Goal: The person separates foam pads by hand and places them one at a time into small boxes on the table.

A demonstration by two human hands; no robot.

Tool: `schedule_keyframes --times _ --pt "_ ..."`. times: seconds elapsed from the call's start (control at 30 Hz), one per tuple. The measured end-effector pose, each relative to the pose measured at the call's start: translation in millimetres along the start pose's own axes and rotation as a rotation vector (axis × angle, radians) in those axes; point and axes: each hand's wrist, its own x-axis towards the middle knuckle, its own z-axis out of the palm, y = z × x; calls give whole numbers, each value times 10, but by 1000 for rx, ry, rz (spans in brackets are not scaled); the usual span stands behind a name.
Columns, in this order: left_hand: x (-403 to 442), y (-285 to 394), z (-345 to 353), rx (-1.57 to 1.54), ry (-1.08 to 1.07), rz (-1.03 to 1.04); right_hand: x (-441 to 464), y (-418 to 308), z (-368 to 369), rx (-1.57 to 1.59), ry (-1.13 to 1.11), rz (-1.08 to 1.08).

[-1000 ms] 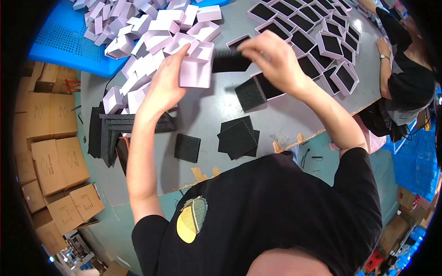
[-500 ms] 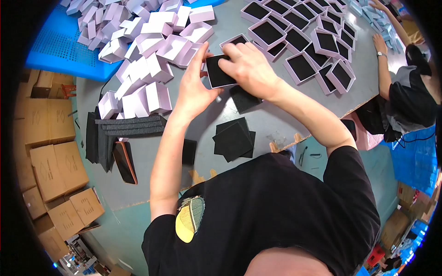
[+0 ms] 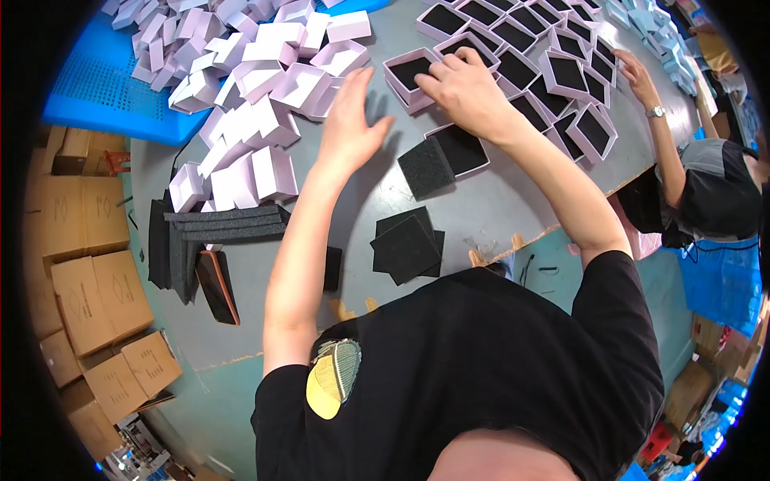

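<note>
My right hand point(image 3: 465, 92) grips the near right edge of a pale pink box point(image 3: 411, 74) lined with black foam. My left hand point(image 3: 350, 128) is open and holds nothing, its fingers spread beside the heap of empty pale boxes point(image 3: 273, 120). Below my right hand, a dark foam block point(image 3: 426, 169) leans against another lined box point(image 3: 463, 150). Several thin black foam squares point(image 3: 407, 245) lie stacked near the table's front edge.
Lined boxes point(image 3: 517, 70) crowd the back right. A blue perforated tray point(image 3: 104, 88) stands at the left, above foam strips point(image 3: 228, 223) and a phone point(image 3: 216, 287). A co-worker's hand point(image 3: 638, 78) is at the right.
The lined box has moved from between my hands to the back, with my right hand on it. My left hand has let go of it. The co-worker's hand has lifted.
</note>
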Motion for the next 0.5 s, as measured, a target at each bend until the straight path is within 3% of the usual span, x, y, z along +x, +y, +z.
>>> schedule_keyframes --times 0.1,0.17,0.2,0.27,0.33,0.4,0.5 --pt "-147 -233 -101 444 25 81 -2 -69 -89 -15 143 51" --pt "-232 -438 -96 604 -21 93 -78 -203 -398 330 48 -62" --pt "-249 -472 -95 602 11 93 -131 -283 -536 500 -4 -118" --pt "-280 -495 -88 593 71 97 -228 -468 -727 482 -289 -238" --pt "-261 -379 -162 512 -29 54 -381 -654 -616 312 -338 -253" --pt "-281 -104 -309 424 -98 95 -423 -679 -526 292 -333 -278" --pt "-401 -53 -303 103 -224 -32 -354 -614 -522 404 -183 -224"
